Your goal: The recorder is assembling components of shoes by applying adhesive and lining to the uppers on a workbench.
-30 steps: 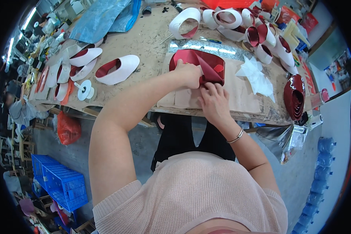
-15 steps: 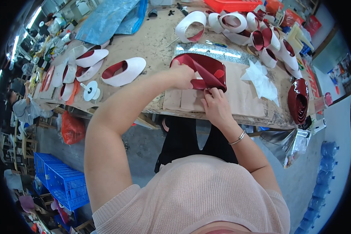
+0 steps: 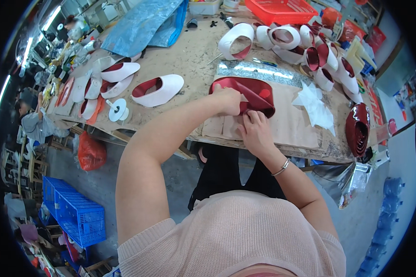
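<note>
A glossy dark red shoe upper (image 3: 263, 88) lies on the brown paperboard in front of me, its matte red lining turned up inside. My left hand (image 3: 228, 99) is closed on the lining at the upper's left side, knuckles up. A small pale piece shows beside its fingers. At the near edge, my right hand (image 3: 258, 133) pinches the rim with bent fingers. What lies under the fingertips is hidden. White uppers with red linings are nearby, one white upper (image 3: 157, 90) being to the left.
The worktable (image 3: 194, 60) also bears a white star-shaped sheet stack (image 3: 313, 107), a white spool (image 3: 119, 110), nested dark red uppers (image 3: 357, 129) and a red basket (image 3: 282, 11). Blue sheeting (image 3: 145, 27) lies far left. A blue crate (image 3: 74, 210) stands on the floor.
My left hand has drawn slightly nearer to my right hand, and the lining's diagonal fold has shifted. My right hand stays at the near rim. The whole view has moved a little.
</note>
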Demonstrator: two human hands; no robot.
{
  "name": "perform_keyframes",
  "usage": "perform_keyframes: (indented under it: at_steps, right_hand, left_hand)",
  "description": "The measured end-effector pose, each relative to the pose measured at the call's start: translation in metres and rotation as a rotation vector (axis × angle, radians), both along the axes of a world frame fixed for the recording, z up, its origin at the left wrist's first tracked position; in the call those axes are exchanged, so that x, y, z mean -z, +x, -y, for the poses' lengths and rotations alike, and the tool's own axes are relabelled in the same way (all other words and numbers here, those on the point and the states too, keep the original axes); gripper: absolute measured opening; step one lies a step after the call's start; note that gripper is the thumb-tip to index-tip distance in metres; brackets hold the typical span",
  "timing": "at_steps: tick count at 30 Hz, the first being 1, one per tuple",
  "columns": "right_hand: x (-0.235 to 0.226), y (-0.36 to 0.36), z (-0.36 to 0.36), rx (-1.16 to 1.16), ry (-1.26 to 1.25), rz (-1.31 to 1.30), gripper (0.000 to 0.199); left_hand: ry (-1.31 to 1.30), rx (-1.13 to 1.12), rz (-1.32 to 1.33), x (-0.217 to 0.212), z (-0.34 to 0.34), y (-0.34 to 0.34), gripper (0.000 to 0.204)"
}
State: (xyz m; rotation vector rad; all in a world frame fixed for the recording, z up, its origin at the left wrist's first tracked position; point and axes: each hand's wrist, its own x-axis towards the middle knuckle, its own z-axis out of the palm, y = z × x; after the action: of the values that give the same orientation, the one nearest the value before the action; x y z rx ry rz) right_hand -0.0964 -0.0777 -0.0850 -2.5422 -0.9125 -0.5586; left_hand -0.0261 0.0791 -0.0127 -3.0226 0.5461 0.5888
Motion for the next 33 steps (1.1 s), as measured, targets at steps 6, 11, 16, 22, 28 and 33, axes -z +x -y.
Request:
perform_keyframes:
  at_steps: [6, 11, 16, 22, 28, 33]
  right_hand:
    - [-0.001, -0.002, 0.002, 0.012, 0.000, -0.066, 0.041]
    - [-0.005, -0.003, 0.003, -0.006, 0.004, -0.075, 0.038]
    - [-0.005, 0.000, -0.002, 0.011, -0.046, -0.076, 0.037]
    - [-0.004, -0.004, -0.013, -0.008, -0.074, -0.003, 0.040]
    - [0.002, -0.002, -0.012, -0.018, -0.044, 0.000, 0.044]
    - [-0.011, -0.003, -0.010, -0.060, -0.046, -0.081, 0.043]
  left_hand:
    - [0.059, 0.668, 0.233, -0.022, -0.029, 0.008, 0.028]
    - [0.018, 0.064, -0.005, -0.010, -0.028, -0.016, 0.043]
    - [-0.043, -0.091, 0.035, 0.003, -0.025, -0.023, 0.039]
    - [0.021, -0.008, 0.122, 0.003, -0.022, -0.026, 0.038]
    - [0.160, 0.685, 0.447, -0.011, -0.036, -0.018, 0.022]
    - [0.037, -0.043, 0.054, -0.009, -0.026, -0.033, 0.021]
